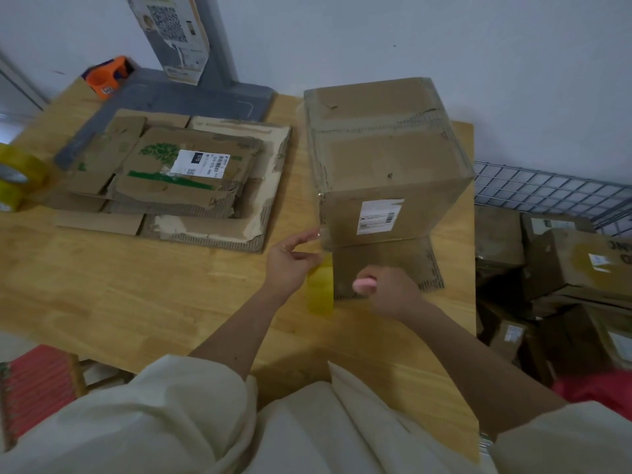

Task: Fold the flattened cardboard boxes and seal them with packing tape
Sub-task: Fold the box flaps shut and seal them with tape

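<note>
By the table's left edge sits a yellowish roll of packing tape; further in, a pile of flattened brown cardboard boxes waits. The left hand pinches a yellow tape strip at the corner of the assembled brown cardboard box near the right edge, probably to seal it. The right hand grips a small pink tool, likely for cutting.

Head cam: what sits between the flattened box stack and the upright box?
Only bare wooden table. A narrow strip of tabletop separates the flattened cardboard stack from the upright box; the head view shows nothing on it.
</note>
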